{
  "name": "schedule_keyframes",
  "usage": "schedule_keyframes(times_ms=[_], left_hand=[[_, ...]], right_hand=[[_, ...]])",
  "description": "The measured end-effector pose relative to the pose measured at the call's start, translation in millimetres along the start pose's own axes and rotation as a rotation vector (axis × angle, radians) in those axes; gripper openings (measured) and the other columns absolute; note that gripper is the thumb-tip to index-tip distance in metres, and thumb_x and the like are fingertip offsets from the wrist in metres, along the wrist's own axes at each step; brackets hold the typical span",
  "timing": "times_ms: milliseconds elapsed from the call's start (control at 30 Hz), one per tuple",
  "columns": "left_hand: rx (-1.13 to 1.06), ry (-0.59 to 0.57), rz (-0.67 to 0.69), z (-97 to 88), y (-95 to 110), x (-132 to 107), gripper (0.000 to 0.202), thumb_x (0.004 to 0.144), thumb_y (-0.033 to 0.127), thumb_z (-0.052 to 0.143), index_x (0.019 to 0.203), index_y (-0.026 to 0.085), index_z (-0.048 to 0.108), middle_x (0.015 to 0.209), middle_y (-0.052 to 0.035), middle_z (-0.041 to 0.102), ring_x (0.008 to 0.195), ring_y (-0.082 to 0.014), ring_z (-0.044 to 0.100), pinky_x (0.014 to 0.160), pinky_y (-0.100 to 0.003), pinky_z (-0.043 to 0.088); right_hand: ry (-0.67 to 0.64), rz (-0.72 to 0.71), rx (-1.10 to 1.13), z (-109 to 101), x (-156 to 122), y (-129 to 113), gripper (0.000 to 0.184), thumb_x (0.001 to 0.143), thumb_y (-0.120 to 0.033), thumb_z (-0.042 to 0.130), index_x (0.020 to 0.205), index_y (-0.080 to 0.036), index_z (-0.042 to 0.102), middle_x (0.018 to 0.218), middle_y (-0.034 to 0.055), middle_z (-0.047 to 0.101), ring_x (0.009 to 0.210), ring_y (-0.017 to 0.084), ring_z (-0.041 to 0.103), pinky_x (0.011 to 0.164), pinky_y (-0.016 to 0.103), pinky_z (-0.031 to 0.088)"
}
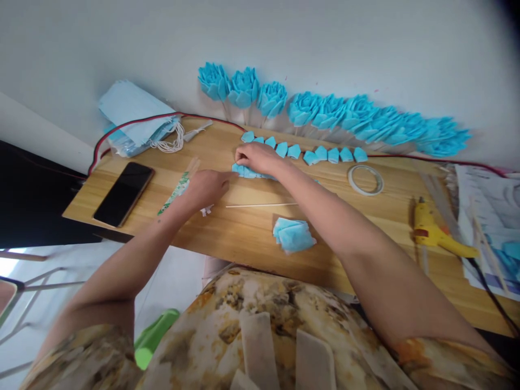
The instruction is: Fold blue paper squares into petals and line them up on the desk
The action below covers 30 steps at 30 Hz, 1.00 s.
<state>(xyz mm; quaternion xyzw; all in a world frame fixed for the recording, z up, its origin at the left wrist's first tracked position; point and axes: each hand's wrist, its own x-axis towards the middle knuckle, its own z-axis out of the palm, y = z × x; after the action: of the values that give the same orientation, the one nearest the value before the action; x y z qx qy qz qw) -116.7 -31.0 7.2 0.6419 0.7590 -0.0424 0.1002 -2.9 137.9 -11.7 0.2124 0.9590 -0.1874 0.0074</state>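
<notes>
My right hand reaches over the table with its fingers curled in a pinch, right above a front row of folded blue petals. What its fingertips hold, if anything, is hidden. To the left, my left hand has its index finger stretched out to the left end of that row, the other fingers loosely bent. Behind my right hand runs a second row of blue petals. A thin wooden stick and a small stack of blue fabric pieces lie nearer to me.
Blue fabric flowers on sticks lean along the wall. A phone, a pile of pale blue face masks and a green patterned strip are at left. At right lie a tape roll, a yellow glue gun and papers.
</notes>
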Motion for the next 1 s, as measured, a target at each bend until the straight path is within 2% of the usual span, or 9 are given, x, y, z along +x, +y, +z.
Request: schedule_keyframes(times_ms=[133,267,367,433,533,633,733,867,1000], left_hand=[[-0.109,0.076,-0.041,-7.8,-2.5,-11.0,0.052,0.094,0.028,0.04,0.137,0.024,0.068,0.092,-0.0111,0.08,0.08,-0.0235,0.071,0.068,-0.029,0.041],[-0.23,0.188,-0.051,-17.4,3.8,-29.3,0.05,0.094,0.03,0.043,0.134,0.02,0.071,0.081,-0.0088,0.078,0.07,-0.0189,0.065,0.066,-0.027,0.041],[-0.258,0.215,0.0,-19.8,14.2,-40.8,0.046,0.095,0.03,0.045,0.13,0.02,0.073,0.077,-0.0081,0.076,0.068,-0.0181,0.063,0.068,-0.027,0.042],[-0.259,0.209,0.035,-18.3,20.2,-46.3,0.046,0.095,0.03,0.045,0.13,0.021,0.073,0.076,-0.0079,0.075,0.067,-0.0185,0.062,0.069,-0.028,0.041],[-0.265,0.219,0.069,-12.4,26.3,-52.3,0.047,0.095,0.032,0.045,0.13,0.022,0.073,0.074,-0.0079,0.074,0.066,-0.0192,0.061,0.067,-0.029,0.041],[-0.296,0.231,0.117,-5.7,33.5,-55.2,0.046,0.095,0.034,0.045,0.128,0.021,0.074,0.072,-0.0074,0.074,0.066,-0.0191,0.06,0.066,-0.029,0.04],[-0.343,0.228,0.175,-1.8,45.1,-53.9,0.044,0.093,0.035,0.05,0.126,0.022,0.075,0.069,-0.0055,0.073,0.065,-0.0178,0.058,0.066,-0.028,0.04],[-0.381,0.191,0.237,-2.5,61.7,-47.3,0.035,0.093,0.034,0.053,0.112,0.021,0.079,0.076,-0.0056,0.076,0.066,-0.0165,0.059,0.067,-0.027,0.041],[-0.42,0.136,0.279,-4.7,71.6,-39.9,0.027,0.093,0.032,0.055,0.094,0.019,0.078,0.083,-0.0064,0.078,0.071,-0.0167,0.062,0.068,-0.027,0.042]], right_hand=[[-0.01,0.022,-0.031,-2.8,-3.6,-2.0,0.02,0.091,-0.022,0.057,0.101,-0.021,0.074,0.108,0.0061,0.078,0.096,0.02,0.065,0.067,0.029,0.033],[0.072,0.087,-0.017,-9.7,-13.5,-4.9,0.027,0.094,-0.024,0.05,0.107,-0.02,0.074,0.112,0.0074,0.077,0.1,0.023,0.067,0.072,0.031,0.039],[0.076,0.08,-0.004,-15.7,-22.0,-5.5,0.037,0.097,-0.021,0.045,0.123,-0.023,0.072,0.118,0.0065,0.077,0.109,0.024,0.068,0.083,0.033,0.045],[0.122,0.079,0.032,-27.1,-32.7,-3.5,0.045,0.099,-0.019,0.042,0.138,-0.023,0.064,0.124,0.0061,0.075,0.114,0.024,0.067,0.091,0.034,0.047],[0.273,0.112,0.078,-58.0,-63.3,4.9,0.048,0.101,-0.016,0.039,0.143,-0.02,0.06,0.127,0.0068,0.074,0.116,0.023,0.068,0.097,0.036,0.049],[0.367,0.15,0.071,-90.1,-110.8,17.2,0.048,0.101,-0.016,0.04,0.144,-0.02,0.059,0.131,0.0047,0.072,0.121,0.022,0.066,0.102,0.037,0.049],[0.439,0.237,0.064,-102.7,-166.7,28.2,0.044,0.103,-0.024,0.041,0.142,-0.027,0.06,0.131,0.0039,0.073,0.117,0.023,0.069,0.099,0.04,0.051],[0.421,0.365,0.072,-80.7,-239.3,34.8,0.043,0.102,-0.03,0.041,0.141,-0.03,0.061,0.132,0.0045,0.072,0.121,0.027,0.067,0.102,0.046,0.05],[0.421,0.365,0.025,-28.6,-299.3,30.2,0.046,0.099,-0.032,0.044,0.139,-0.02,0.063,0.137,0.012,0.068,0.127,0.028,0.062,0.11,0.046,0.046]])
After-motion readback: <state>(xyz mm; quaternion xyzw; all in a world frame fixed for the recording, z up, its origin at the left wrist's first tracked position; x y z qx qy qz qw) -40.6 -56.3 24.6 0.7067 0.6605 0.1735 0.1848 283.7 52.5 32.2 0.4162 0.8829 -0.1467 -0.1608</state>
